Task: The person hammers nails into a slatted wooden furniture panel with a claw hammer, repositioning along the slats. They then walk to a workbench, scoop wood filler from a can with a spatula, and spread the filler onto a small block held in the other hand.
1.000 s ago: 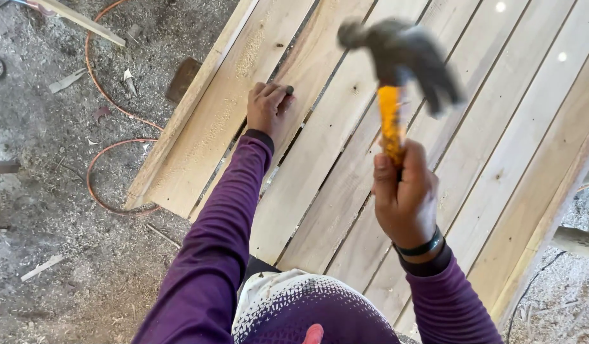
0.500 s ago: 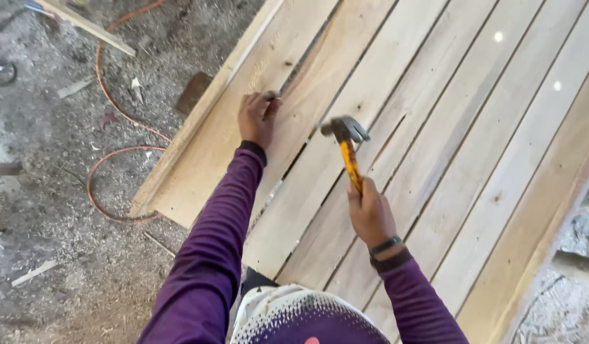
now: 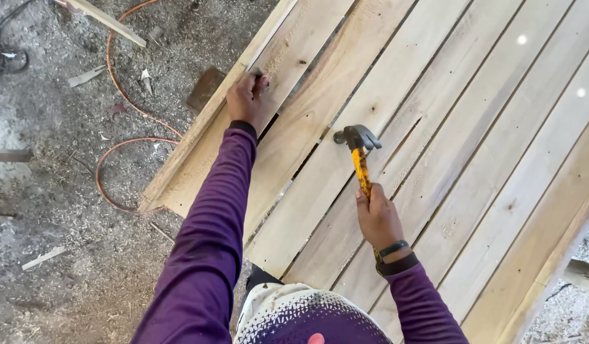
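My right hand grips the yellow handle of a claw hammer. Its dark steel head rests low against a pale wooden plank. My left hand lies fingers curled on the plank at the left side of the slatted panel, near its edge; whether it pinches a nail I cannot tell. Both arms wear purple sleeves, and a dark band circles the right wrist.
The panel of parallel planks slants across a dusty floor strewn with sawdust. An orange cable loops on the ground at left. A small brown block and wood offcuts lie near the panel's left edge.
The hammer has swung down from high in the air to the plank surface. My left hand has stayed at the left plank.
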